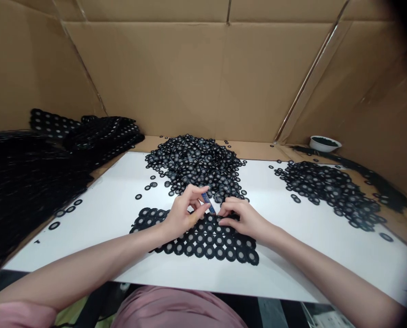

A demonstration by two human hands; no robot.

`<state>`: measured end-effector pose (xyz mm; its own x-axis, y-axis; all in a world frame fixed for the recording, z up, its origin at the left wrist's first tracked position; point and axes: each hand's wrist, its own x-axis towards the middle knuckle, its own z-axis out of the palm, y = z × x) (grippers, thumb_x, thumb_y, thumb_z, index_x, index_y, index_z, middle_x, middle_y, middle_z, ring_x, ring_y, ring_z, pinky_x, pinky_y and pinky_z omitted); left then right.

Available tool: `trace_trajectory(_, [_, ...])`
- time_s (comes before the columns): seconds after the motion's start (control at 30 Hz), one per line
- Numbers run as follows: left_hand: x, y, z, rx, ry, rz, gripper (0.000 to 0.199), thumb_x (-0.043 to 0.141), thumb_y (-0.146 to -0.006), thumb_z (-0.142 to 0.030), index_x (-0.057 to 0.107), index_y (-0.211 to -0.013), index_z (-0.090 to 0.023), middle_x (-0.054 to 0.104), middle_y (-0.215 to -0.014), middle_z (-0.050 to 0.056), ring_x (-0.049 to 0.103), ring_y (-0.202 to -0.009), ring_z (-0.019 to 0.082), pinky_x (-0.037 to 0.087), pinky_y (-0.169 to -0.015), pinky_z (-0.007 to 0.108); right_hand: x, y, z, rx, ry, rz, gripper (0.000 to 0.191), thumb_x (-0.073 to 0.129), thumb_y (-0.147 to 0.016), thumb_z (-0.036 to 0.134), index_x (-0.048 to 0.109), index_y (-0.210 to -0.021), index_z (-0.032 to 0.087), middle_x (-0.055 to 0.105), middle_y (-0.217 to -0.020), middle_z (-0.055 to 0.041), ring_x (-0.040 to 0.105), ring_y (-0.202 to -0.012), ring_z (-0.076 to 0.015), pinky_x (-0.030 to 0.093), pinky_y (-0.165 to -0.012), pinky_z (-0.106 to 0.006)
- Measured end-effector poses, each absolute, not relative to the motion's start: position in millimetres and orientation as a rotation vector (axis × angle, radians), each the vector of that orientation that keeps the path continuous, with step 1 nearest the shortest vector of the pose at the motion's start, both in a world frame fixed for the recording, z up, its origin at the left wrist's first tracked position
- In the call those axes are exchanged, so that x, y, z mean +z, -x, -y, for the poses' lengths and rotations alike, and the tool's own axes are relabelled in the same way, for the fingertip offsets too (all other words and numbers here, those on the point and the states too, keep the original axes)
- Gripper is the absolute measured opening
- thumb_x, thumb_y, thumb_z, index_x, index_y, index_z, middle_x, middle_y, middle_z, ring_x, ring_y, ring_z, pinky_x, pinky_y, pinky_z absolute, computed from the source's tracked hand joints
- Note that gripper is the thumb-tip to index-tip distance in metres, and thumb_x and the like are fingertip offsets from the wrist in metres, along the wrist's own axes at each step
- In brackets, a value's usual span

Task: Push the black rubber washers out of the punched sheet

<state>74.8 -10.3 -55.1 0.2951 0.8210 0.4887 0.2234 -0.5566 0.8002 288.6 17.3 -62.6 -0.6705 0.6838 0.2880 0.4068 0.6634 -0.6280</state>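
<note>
A sheet of black rings with pale centres, joined in rows, lies flat on the white board before me. My left hand is over its far edge, thumb and fingers closed on a small, slim blue piece whose kind I cannot make out. The blue piece slants down toward the sheet's far edge. Close by on the right, my right hand pinches at that same edge with bent fingers. Whatever its fingertips hold is too small to tell. Part of the sheet is hidden under both hands.
Behind the sheet rises a large heap of loose black rings. A second heap spreads at the right, near a white bowl of dark bits. Folded ring sheets and black strands lie left. Cardboard walls enclose the white board.
</note>
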Motion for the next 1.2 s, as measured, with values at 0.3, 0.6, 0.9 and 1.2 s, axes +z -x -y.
trace_trajectory(0.3, [-50.6,-74.1,9.6,1.228,-1.772,-0.993,0.033,0.063,-0.082,-0.025,0.044,-0.108,-0.017,0.053,-0.074,-0.003,0.054,-0.053,0.005,0.044,-0.054,0.018,-62.4,-284.3,-15.4,0.733,0.859,2.329,0.017,0.068,-0.074,0.006,0.056,-0.068,0.017,0.054,-0.071,0.0013,0.051,-0.069,-0.0133,0.038,-0.064,-0.024])
trace_trajectory(0.6, [-57.0,-72.1,5.8,1.192,-1.624,-0.983,0.037,0.066,-0.08,-0.029,0.043,-0.107,-0.019,0.053,-0.07,-0.005,0.045,-0.044,0.002,0.034,-0.042,0.013,-65.2,-279.7,-14.3,0.776,0.858,2.249,0.025,0.065,-0.069,-0.002,0.05,-0.061,0.016,0.051,-0.067,0.0026,0.05,-0.065,-0.0118,0.036,-0.06,-0.022])
trace_trajectory(0.9, [-58.6,-71.8,1.6,1.162,-1.552,-0.934,0.039,0.068,-0.078,-0.028,0.041,-0.105,-0.019,0.053,-0.069,-0.005,0.042,-0.041,0.001,0.029,-0.037,0.012,-66.4,-279.2,-12.6,0.793,0.864,2.221,0.025,0.064,-0.066,-0.004,0.05,-0.059,0.016,0.051,-0.065,0.0029,0.05,-0.064,-0.0121,0.036,-0.059,-0.022])
trace_trajectory(1.2, [-57.7,-72.6,3.5,1.149,-1.552,-0.952,0.04,0.068,-0.077,-0.03,0.042,-0.105,-0.019,0.054,-0.069,-0.005,0.044,-0.04,0.001,0.031,-0.038,0.012,-64.4,-277.9,-9.3,0.767,0.878,2.207,0.025,0.062,-0.066,-0.005,0.05,-0.058,0.016,0.052,-0.065,0.0027,0.052,-0.064,-0.0119,0.037,-0.059,-0.022])
